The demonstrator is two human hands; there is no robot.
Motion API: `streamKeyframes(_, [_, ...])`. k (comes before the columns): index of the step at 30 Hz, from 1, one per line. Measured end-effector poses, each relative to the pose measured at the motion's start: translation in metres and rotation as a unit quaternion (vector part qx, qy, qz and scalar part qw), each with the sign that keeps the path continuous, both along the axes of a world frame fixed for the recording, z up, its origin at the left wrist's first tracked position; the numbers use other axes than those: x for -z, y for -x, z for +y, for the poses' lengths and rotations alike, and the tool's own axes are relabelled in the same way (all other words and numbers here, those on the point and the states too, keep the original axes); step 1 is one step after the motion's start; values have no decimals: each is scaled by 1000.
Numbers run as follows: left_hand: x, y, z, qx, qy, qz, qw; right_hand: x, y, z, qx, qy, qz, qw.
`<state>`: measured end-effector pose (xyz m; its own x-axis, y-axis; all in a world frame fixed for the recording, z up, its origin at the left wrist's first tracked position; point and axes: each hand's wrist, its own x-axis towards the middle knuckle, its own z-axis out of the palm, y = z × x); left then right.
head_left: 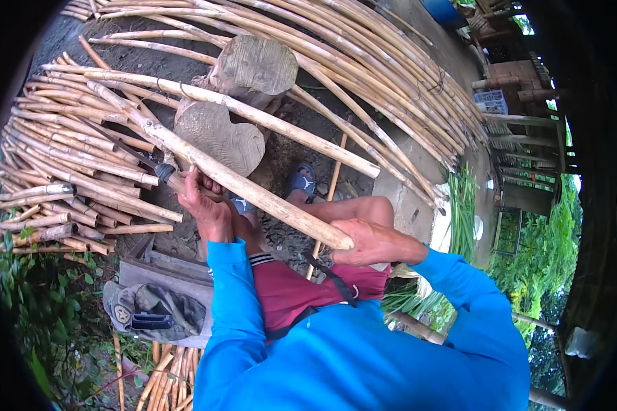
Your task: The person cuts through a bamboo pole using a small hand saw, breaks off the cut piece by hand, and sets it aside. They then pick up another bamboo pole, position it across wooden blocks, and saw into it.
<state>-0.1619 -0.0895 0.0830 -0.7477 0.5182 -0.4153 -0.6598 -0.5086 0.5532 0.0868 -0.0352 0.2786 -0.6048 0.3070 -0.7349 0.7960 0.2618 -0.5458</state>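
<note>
My left hand (204, 205) is closed around the wooden handle of a long knife (174, 181). Its narrow dark blade points away to the upper left, partly behind a pole. That pale, peeled pole (253, 186) slants across the front of me, passing over a notched wooden stump (216, 140). My right hand (373, 243) grips the pole near its cut end. The left fingers lie close under the pole; whether they touch it I cannot tell. A second peeled pole (308, 139) lies just beyond, between the notched stump and a round-topped stump (257, 65).
Many cut poles (89, 157) are heaped at the left, with long poles (391, 75) spread behind. A camouflage cap (154, 312) rests on a wooden bench (206, 291) at my left. Green stalks (463, 212) lie at the right. A thin stick (334, 178) stands near my sandalled feet.
</note>
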Motion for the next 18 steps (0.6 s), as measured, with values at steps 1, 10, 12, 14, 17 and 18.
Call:
streamKeyframes(1, [-1,-5,1,10,2,-16,1000,-2,-6,1,8,15,36,999])
streamKeyframes(10, [-18,-21,8,3,27,9,1000,-26,39,96,-32,-207,-2,978])
streamKeyframes(12, [-15,-22,4,-5,25,13,1000,-23,48,98,52,-93,-64,992])
streamKeyframes(14, [-19,-20,2,-6,20,17,1000,-6,38,104,-48,-228,23,972])
streamKeyframes(17, [-23,-19,-5,-12,43,26,999,-4,36,99,-91,-310,2,946])
streamKeyframes(18, [-22,-18,-7,-12,43,30,999,-6,38,97,-91,-328,-31,940])
